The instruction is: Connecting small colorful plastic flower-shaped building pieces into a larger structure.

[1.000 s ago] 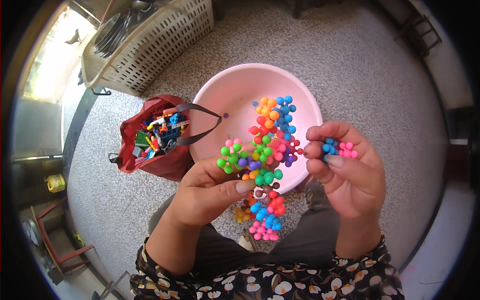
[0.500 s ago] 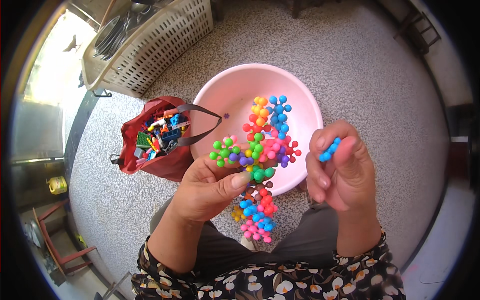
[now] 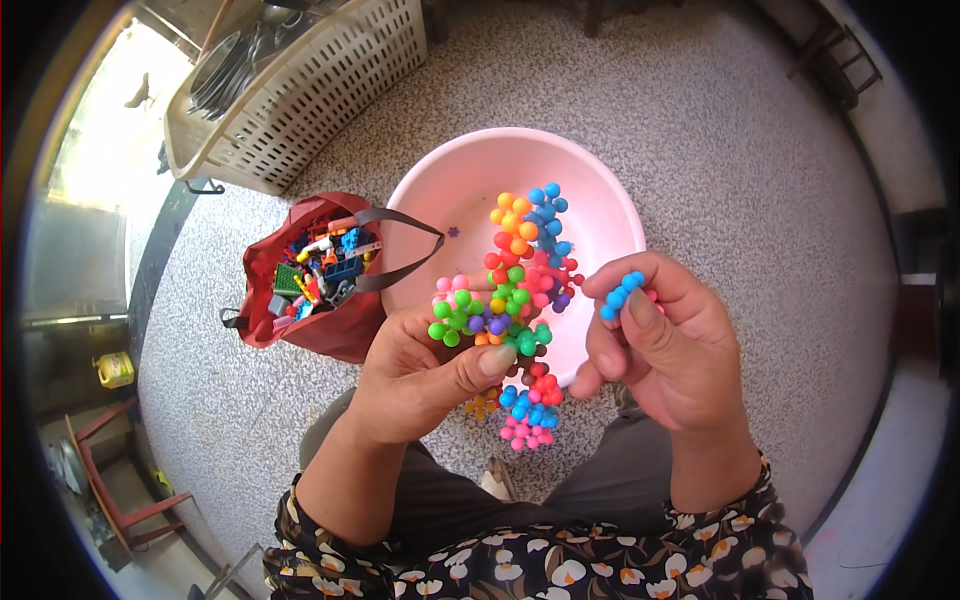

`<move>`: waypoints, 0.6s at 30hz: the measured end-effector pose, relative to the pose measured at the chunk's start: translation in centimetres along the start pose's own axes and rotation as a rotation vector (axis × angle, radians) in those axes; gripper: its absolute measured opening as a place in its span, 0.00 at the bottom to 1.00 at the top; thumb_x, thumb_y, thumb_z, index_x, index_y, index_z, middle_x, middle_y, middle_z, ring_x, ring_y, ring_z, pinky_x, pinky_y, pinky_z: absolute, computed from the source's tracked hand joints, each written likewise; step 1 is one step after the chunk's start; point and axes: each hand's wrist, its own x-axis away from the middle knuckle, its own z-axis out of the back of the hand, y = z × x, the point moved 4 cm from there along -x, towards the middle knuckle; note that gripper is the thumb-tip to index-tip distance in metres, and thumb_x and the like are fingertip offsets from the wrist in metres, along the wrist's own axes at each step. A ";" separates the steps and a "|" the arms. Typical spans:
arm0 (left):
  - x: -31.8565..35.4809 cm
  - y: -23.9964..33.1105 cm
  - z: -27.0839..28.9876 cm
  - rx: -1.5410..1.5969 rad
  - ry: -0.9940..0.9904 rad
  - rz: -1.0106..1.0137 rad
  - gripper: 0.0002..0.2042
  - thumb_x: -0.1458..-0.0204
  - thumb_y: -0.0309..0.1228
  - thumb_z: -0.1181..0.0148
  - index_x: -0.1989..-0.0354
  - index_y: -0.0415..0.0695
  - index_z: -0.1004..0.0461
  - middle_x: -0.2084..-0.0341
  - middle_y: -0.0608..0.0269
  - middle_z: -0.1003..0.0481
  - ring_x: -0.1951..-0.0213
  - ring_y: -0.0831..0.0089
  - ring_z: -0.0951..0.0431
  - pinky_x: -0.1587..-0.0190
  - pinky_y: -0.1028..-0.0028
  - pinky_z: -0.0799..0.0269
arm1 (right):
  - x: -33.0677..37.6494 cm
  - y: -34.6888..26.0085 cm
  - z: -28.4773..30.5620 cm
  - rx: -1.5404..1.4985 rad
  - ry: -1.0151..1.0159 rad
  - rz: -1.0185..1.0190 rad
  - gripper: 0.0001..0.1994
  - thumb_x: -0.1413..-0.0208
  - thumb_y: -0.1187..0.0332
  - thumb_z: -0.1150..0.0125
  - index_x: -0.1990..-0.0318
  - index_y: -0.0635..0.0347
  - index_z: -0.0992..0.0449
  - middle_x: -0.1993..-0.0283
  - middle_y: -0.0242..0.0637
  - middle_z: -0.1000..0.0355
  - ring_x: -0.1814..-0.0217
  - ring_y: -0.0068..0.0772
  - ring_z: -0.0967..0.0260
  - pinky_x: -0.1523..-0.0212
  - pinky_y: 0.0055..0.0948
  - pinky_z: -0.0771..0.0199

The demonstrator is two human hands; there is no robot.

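My left hand [image 3: 430,365] is closed round a branching cluster of joined plastic ball-and-spoke connector pieces [image 3: 512,298], in green, orange, blue, red, pink, purple and more. The cluster hangs over the near part of a pink basin [image 3: 450,180]. To its right, my right hand [image 3: 670,345] pinches a loose blue connector piece [image 3: 622,296] between thumb and fingers, apart from the cluster. A bit of pink shows behind that thumb; what it belongs to is hidden. One small purple piece [image 3: 453,231] lies on the basin's floor.
Left of the basin stands a red bag [image 3: 350,335] full of mixed toy bricks, its dark strap reaching over the basin's rim. A cream perforated basket [image 3: 320,100] with metal kitchenware is at the far left. A wooden chair [image 3: 120,490] stands at lower left.
My right hand has moved left with the blue piece, nearer the cluster, and turned it. My left hand has tilted the cluster, so its lower end sits higher.
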 end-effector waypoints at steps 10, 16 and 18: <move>0.0 -0.5 0.7 0.045 0.031 0.045 0.27 0.53 0.29 0.40 0.46 0.32 0.40 0.53 0.49 0.31 0.52 0.62 0.28 0.50 0.65 0.31 | 0.1 -0.2 -0.1 0.259 -0.096 0.058 0.12 0.42 0.74 0.52 0.52 0.70 0.33 0.72 0.34 0.30 0.75 0.21 0.31 0.70 0.19 0.29; -0.3 -0.1 0.3 0.025 -0.017 -0.044 0.25 0.53 0.28 0.39 0.47 0.32 0.38 0.54 0.51 0.30 0.53 0.64 0.28 0.49 0.66 0.33 | 0.8 -0.8 -0.2 0.391 -0.032 0.083 0.15 0.47 0.76 0.44 0.52 0.68 0.32 0.72 0.31 0.30 0.76 0.18 0.33 0.72 0.17 0.30; -0.4 0.1 0.1 0.010 -0.013 -0.053 0.24 0.53 0.27 0.39 0.48 0.32 0.37 0.54 0.53 0.29 0.53 0.66 0.28 0.49 0.68 0.33 | 1.2 -1.2 -0.3 0.533 -0.032 0.162 0.14 0.49 0.76 0.42 0.54 0.67 0.30 0.72 0.32 0.29 0.76 0.18 0.32 0.73 0.17 0.30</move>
